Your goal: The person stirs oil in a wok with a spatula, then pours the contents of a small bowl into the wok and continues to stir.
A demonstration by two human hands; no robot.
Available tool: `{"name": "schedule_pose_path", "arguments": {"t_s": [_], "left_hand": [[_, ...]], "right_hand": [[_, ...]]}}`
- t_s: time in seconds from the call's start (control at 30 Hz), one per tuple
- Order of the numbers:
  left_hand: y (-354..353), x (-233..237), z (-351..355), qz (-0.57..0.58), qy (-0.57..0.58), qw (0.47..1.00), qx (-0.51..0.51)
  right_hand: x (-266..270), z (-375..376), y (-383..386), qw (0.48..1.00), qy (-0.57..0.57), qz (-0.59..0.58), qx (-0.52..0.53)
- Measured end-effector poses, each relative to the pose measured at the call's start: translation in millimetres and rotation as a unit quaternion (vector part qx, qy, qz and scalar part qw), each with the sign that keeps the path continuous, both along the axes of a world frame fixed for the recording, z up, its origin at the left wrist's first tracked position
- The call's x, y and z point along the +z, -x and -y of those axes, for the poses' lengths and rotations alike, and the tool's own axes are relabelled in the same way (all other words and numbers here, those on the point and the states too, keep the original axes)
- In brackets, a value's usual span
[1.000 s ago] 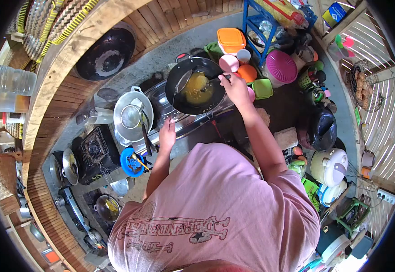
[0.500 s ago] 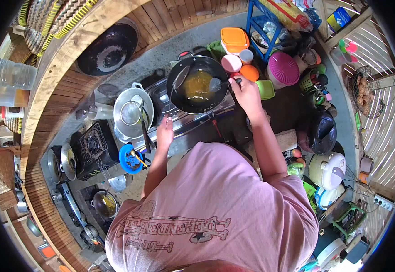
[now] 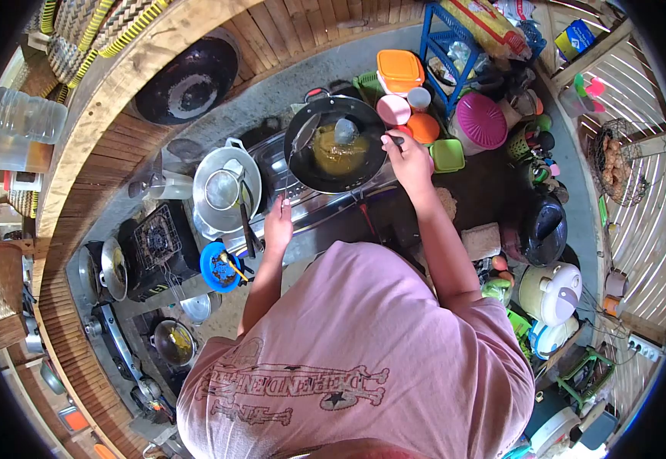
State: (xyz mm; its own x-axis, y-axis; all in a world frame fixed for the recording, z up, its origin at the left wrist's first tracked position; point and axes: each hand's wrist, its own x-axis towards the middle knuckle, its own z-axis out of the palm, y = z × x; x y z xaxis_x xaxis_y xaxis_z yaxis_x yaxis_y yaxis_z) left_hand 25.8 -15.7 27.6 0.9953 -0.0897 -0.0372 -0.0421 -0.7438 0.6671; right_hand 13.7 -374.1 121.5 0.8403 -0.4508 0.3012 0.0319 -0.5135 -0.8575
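- Looking down from the head camera, the view took in a person in a pink shirt (image 3: 363,336); its printed block lettering, set with bones and a star, could not be read with certainty.
- The right hand (image 3: 408,159) was closed around the dark handle of a ladle (image 3: 346,131), whose bowl lay inside the black wok (image 3: 302,172) at its far side.
- The wok stood on a steel stove (image 3: 325,205) and held yellow-orange food (image 3: 339,157); a second spoon (image 3: 302,136) leaned on its left rim.
- The left hand (image 3: 278,226) rested on the stove's front edge, fingers together and bent downward; whether it gripped anything could not be told.
- Left of the stove stood a lidded silver pot (image 3: 226,191), contents hidden.
- Near the left hand, a blue bowl (image 3: 220,268) held dark scraps and a yellow utensil.
- Beyond the wok were an orange-lidded box (image 3: 399,69), a pink cup (image 3: 392,109) and a magenta tub (image 3: 480,121), all with contents unseen.
- An empty wok (image 3: 187,80) leaned on the wooden ledge.
- At far right, a wire basket (image 3: 612,153) held brown round items.
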Motion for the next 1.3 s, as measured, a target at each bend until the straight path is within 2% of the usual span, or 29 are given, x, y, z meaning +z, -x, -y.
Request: {"name": "schedule_pose_path", "arguments": {"t_s": [0.13,0.23,0.33,0.4,0.43,0.5,0.63,0.73,0.8,0.9,1.03,1.1,1.23,1.3], "left_hand": [[3,8,1,0.015,-0.005,1.0,0.001],[3,20,5,-0.009,0.011,1.0,0.006],[2,22,6,-0.038,0.016,0.999,0.012],[1,20,5,0.005,0.009,1.0,0.004],[1,24,5,0.005,0.009,1.0,0.005],[1,35,7,-0.091,0.01,0.996,0.016],[0,34,5,-0.11,0.011,0.994,0.018],[1,24,3,-0.09,0.016,0.996,0.011],[1,14,1,0.037,0.023,0.999,-0.014],[3,22,3,-0.025,0.015,1.0,0.006],[2,26,4,-0.031,0.017,0.999,0.009],[2,32,5,-0.08,0.022,0.996,0.011],[1,26,3,-0.068,0.011,0.998,0.009],[1,26,4,-0.069,0.004,0.998,0.011]], "right_hand": [[3,7,0,0.999,0.021,0.027,0.007],[15,9,6,0.999,0.05,0.006,-0.007],[16,12,10,0.993,0.106,0.04,-0.013],[19,13,15,0.991,0.121,-0.045,-0.023],[16,14,15,0.991,0.121,-0.045,-0.022],[8,16,15,0.989,0.144,-0.036,-0.023],[-3,15,14,0.983,0.164,-0.083,-0.02],[-7,8,11,0.988,0.135,-0.07,-0.006],[-5,1,11,0.998,0.008,-0.061,0.011],[-7,-3,11,0.999,-0.045,-0.015,0.001],[-5,3,11,0.998,-0.053,0.005,0.019],[-1,7,12,1.0,0.026,0.001,0.009],[5,10,15,0.998,0.061,-0.011,0.001],[10,11,18,0.992,0.126,-0.027,-0.013]]}}
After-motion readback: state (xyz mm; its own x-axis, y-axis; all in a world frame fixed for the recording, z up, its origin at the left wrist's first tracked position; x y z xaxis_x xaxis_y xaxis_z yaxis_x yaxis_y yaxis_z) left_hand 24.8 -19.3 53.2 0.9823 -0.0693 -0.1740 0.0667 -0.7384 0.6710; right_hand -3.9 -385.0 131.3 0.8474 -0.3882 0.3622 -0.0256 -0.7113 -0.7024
